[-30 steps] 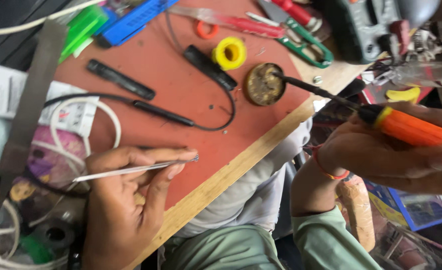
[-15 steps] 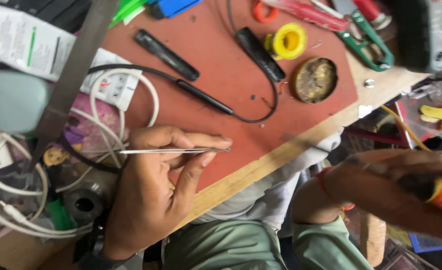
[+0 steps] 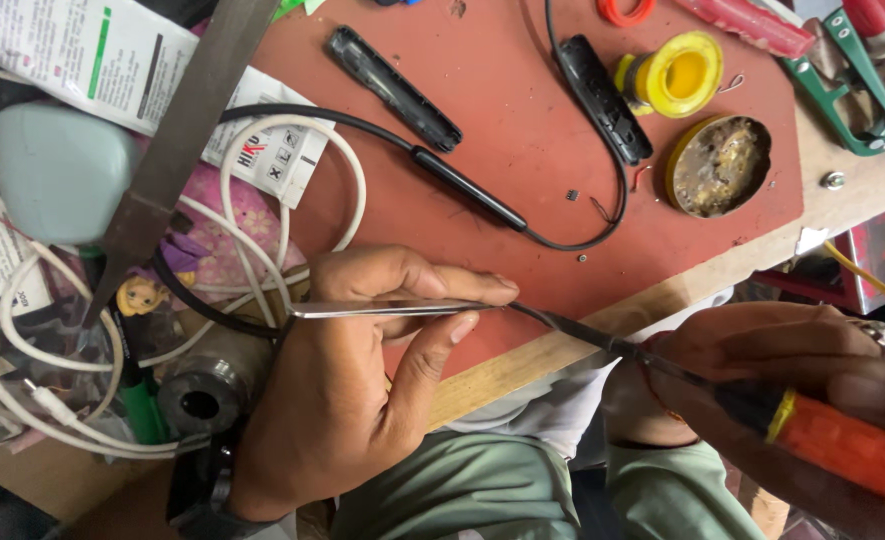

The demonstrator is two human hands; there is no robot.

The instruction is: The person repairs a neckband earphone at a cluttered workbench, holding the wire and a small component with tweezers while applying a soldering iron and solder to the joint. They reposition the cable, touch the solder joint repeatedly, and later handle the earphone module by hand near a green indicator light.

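Observation:
My left hand (image 3: 362, 400) pinches thin metal tweezers (image 3: 392, 309) between thumb and fingers, holding them level over the near edge of the red mat (image 3: 522, 130). My right hand (image 3: 762, 370) grips a soldering iron by its orange handle (image 3: 852, 450). The iron's dark tip (image 3: 582, 330) meets the tweezers' point at the mat's wooden edge. Whether the tweezers hold anything is too small to tell. A tiny black chip (image 3: 572, 194) lies loose on the mat.
On the mat lie a round flux tin (image 3: 719, 165), a yellow solder spool (image 3: 680, 72), two black casing halves (image 3: 392, 88) and a black cable (image 3: 467, 185). Green cutters (image 3: 857, 90) sit at the right. White cables (image 3: 292, 210), a metal file (image 3: 177, 140) and a pale green box (image 3: 57, 170) crowd the left.
My right hand has taken the iron's tip from the flux tin down to the tweezers' point. My left hand keeps its hold on the tweezers. The view has moved closer.

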